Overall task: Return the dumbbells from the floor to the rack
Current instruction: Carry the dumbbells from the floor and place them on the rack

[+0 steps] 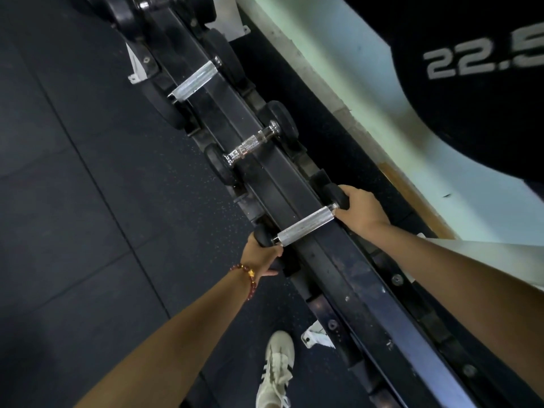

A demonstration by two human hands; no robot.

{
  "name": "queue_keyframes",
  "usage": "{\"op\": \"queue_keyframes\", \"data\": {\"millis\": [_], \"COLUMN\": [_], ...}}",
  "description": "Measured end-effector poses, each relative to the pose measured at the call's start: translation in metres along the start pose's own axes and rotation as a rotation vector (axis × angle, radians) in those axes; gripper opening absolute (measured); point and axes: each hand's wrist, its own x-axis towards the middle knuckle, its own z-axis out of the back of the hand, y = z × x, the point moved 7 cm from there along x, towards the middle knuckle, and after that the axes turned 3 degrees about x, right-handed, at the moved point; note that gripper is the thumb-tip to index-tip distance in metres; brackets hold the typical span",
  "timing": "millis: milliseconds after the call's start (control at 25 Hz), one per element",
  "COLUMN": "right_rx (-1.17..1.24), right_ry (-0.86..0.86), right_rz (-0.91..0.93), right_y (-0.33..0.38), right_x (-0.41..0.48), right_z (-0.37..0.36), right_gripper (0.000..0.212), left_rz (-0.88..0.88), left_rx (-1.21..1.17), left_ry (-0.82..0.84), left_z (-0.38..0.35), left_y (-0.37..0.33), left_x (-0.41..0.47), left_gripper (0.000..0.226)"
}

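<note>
Head view, looking steeply down.

- Dumbbell (306,228) at frame centre, lying crosswise over the rack (368,290), which runs diagonally from upper left to lower right.
- Left hand (260,257) grips the near head, fingers (268,272) curled under and around the rubber. Right hand (360,210) grips the far head, wrapped over its top. The chrome handle between them is bare.
- Cannot tell whether the heads sit in their cradles or hang just above them.

Step in hand, as I judge it: seating this dumbbell in its slot, the last part of one return. The next move calls for lowering both ends level until the heads settle, then letting go, fingers drawn out from under the near head so they are not pinched.

Edges and room:
- A second dumbbell (253,142) is racked just up the rail, and a third (194,81) beyond it. This slot is apart from both.
- The rail toward lower right shows open cradles.
- The wall (323,54) runs close behind the far rail, so there is little room for the right hand.
- A big head marked 22.5 (485,83) fills the upper right.
- The floor (73,172) on the left is open. A shoe (275,369) stands just beside the rack foot, under the left arm.
</note>
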Motion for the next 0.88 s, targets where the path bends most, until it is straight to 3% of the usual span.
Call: {"op": "queue_keyframes", "data": {"millis": [160,240,360,480,600,880], "right_rx": [0.106,0.177,0.146,0.135,0.077,-0.151], "right_ry": [-0.017,-0.062,-0.272,-0.337,-0.304,-0.122], "right_rz": [-0.023,-0.010,-0.008,-0.041,-0.049,-0.027], "right_y": [-0.011,-0.014,-0.020,-0.022,-0.023,-0.027], "right_x": [-0.004,-0.014,-0.045,-0.065,-0.061,-0.058], "right_z": [-0.004,-0.014,-0.034,-0.054,-0.054,-0.039], "right_gripper": [0.052,0.065,0.077,0.084,0.084,0.092], "left_rz": [-0.084,-0.251,-0.472,-0.506,-0.587,-0.519], "left_rx": [-0.041,0.126,0.516,0.627,0.643,0.633], "left_ry": [0.009,-0.089,-0.206,-0.184,-0.126,-0.098], "left_z": [0.001,0.003,-0.001,0.002,0.006,0.003], "left_y": [0.000,-0.010,-0.020,-0.015,-0.019,-0.022], "left_x": [-0.004,-0.010,-0.019,-0.023,-0.025,-0.028], "left_gripper": [0.091,0.099,0.079,0.063,0.061,0.057]}}
